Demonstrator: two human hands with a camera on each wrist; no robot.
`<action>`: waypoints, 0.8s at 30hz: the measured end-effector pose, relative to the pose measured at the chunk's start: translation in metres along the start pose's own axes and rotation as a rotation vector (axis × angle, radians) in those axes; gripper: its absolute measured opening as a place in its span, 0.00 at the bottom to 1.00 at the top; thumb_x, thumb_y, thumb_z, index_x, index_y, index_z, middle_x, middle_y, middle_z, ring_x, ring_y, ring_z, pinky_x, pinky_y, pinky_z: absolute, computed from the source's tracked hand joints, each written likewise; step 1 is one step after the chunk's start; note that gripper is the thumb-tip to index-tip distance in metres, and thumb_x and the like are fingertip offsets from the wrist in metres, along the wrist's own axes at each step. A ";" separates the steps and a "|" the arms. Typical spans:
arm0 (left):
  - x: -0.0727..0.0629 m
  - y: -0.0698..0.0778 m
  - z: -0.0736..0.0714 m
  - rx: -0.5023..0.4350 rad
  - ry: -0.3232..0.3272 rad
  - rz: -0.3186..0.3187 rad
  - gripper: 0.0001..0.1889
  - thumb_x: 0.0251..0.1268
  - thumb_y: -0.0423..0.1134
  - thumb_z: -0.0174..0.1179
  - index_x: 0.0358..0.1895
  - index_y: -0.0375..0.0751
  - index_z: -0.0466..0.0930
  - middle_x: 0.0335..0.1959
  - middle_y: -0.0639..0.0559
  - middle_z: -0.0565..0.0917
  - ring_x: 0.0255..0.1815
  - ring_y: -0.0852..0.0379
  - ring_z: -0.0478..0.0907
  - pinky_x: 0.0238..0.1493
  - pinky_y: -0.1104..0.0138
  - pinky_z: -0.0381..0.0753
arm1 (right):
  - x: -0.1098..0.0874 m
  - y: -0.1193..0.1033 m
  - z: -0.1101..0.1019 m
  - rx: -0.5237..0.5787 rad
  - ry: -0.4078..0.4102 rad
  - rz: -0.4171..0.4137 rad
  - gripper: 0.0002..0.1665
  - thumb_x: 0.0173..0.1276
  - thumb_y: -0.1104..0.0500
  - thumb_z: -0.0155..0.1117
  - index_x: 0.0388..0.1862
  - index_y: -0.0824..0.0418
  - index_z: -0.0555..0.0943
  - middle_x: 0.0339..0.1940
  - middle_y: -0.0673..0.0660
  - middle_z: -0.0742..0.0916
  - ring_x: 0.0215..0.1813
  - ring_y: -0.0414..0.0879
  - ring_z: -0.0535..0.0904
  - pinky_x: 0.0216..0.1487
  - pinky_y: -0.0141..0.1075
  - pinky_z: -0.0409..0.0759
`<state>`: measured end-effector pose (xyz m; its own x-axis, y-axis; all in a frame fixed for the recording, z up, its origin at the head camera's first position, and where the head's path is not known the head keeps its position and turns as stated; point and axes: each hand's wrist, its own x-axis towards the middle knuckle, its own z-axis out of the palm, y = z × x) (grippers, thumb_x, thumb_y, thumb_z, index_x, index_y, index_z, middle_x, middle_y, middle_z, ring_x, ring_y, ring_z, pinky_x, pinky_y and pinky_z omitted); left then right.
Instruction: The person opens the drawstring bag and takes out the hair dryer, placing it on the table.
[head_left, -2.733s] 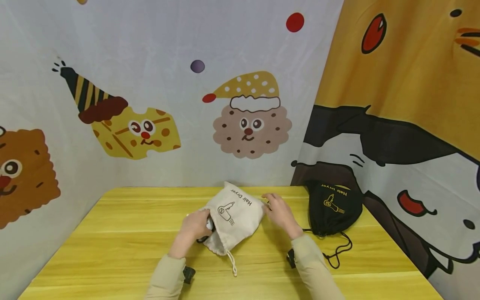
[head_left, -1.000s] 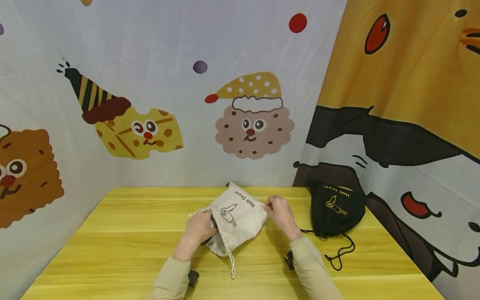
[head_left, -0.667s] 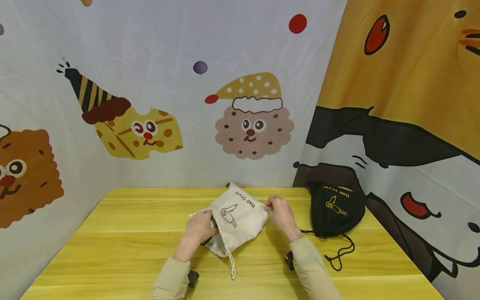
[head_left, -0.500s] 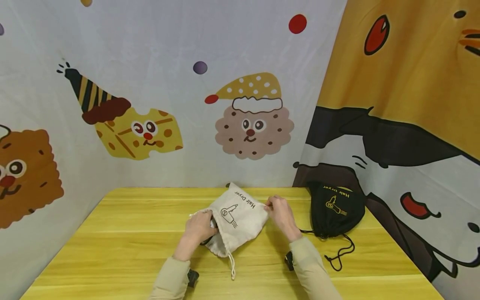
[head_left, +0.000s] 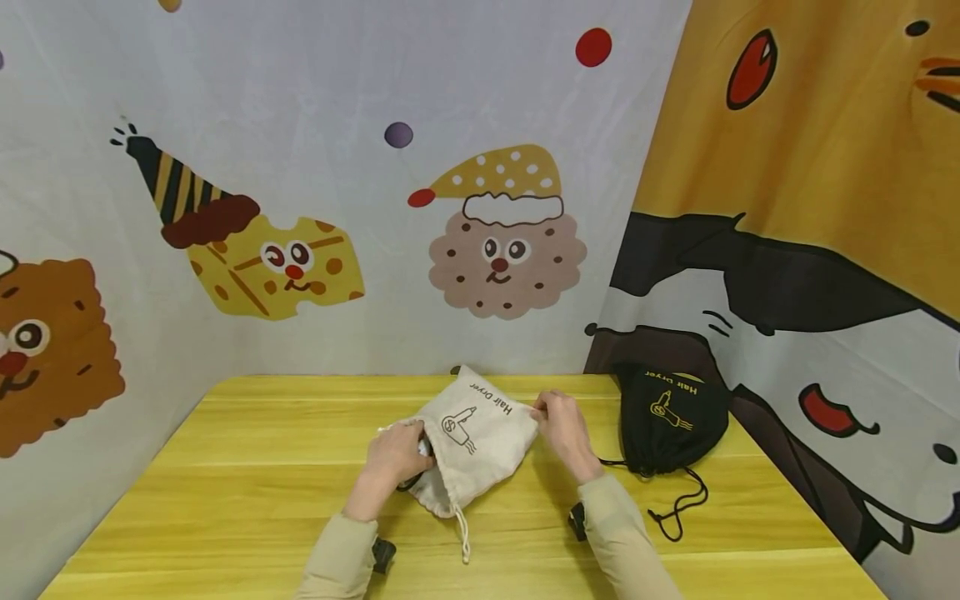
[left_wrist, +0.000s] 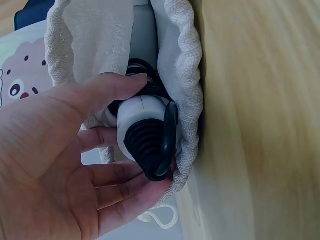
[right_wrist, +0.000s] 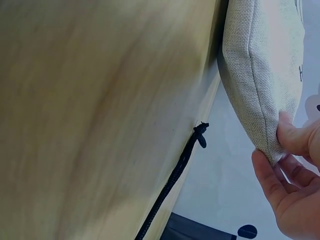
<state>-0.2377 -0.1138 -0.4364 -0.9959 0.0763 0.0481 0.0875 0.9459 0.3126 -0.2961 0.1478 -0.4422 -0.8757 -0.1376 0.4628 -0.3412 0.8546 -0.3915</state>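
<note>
A cream drawstring bag (head_left: 487,446) printed "Hair Dryer" lies tilted on the table, its mouth toward the left hand. In that mouth, the left hand (head_left: 392,458) holds the pale handle end of a hair dryer (left_wrist: 137,110), thumb on one side and fingers around the other. A black ribbed cord sleeve (left_wrist: 147,142) and looped black cord (left_wrist: 171,127) show at the handle's end; the bag hides the dryer's far part. At the opposite side, the right hand (head_left: 564,427) pinches the bag's bottom corner between thumb and fingers, plain in the right wrist view.
A black drawstring bag (head_left: 671,425), also printed "Hair Dryer", lies at the table's right rear, its black cord (head_left: 681,500) trailing forward. The cream drawstring (head_left: 463,533) hangs toward the front. Cartoon-printed curtains (head_left: 300,125) stand behind the wooden table (head_left: 225,500).
The right hand's fingers, spread beside the bag corner 2.7 seconds ago, have closed in a pinch on it. The left hand stays at the bag's mouth; little differs over the last second.
</note>
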 end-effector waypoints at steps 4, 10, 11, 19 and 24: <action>-0.001 -0.001 -0.002 0.006 -0.008 0.001 0.23 0.47 0.48 0.71 0.45 0.41 0.79 0.45 0.43 0.83 0.43 0.40 0.80 0.38 0.50 0.81 | 0.000 0.001 0.000 -0.004 0.009 0.010 0.04 0.57 0.64 0.70 0.26 0.62 0.82 0.26 0.57 0.83 0.26 0.46 0.79 0.26 0.34 0.77; -0.003 -0.001 -0.007 0.014 -0.024 0.002 0.24 0.46 0.49 0.72 0.46 0.42 0.78 0.45 0.43 0.84 0.42 0.40 0.81 0.37 0.50 0.80 | -0.001 0.003 0.000 -0.005 0.013 0.019 0.04 0.58 0.64 0.70 0.26 0.62 0.82 0.26 0.57 0.83 0.27 0.47 0.79 0.26 0.35 0.78; -0.003 -0.002 -0.007 0.012 -0.026 0.002 0.24 0.46 0.49 0.72 0.45 0.42 0.78 0.44 0.43 0.84 0.42 0.41 0.81 0.37 0.51 0.81 | -0.001 0.003 0.000 -0.004 0.012 0.022 0.05 0.58 0.64 0.69 0.26 0.62 0.82 0.26 0.57 0.83 0.27 0.47 0.79 0.26 0.35 0.78; -0.003 -0.004 -0.009 0.007 -0.031 0.006 0.22 0.45 0.49 0.72 0.43 0.44 0.78 0.43 0.43 0.84 0.41 0.42 0.81 0.36 0.51 0.80 | -0.001 0.004 -0.001 -0.010 0.030 0.004 0.06 0.57 0.66 0.70 0.25 0.63 0.81 0.24 0.57 0.82 0.25 0.46 0.77 0.24 0.34 0.76; -0.003 -0.005 -0.009 -0.004 -0.037 0.007 0.23 0.43 0.49 0.72 0.44 0.43 0.78 0.42 0.44 0.84 0.39 0.44 0.80 0.37 0.52 0.80 | -0.002 0.004 -0.002 -0.017 0.030 -0.002 0.06 0.57 0.65 0.70 0.24 0.63 0.80 0.24 0.56 0.81 0.25 0.45 0.76 0.25 0.34 0.76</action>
<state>-0.2349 -0.1218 -0.4297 -0.9954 0.0947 0.0151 0.0946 0.9440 0.3161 -0.2953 0.1524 -0.4434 -0.8642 -0.1250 0.4873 -0.3372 0.8627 -0.3768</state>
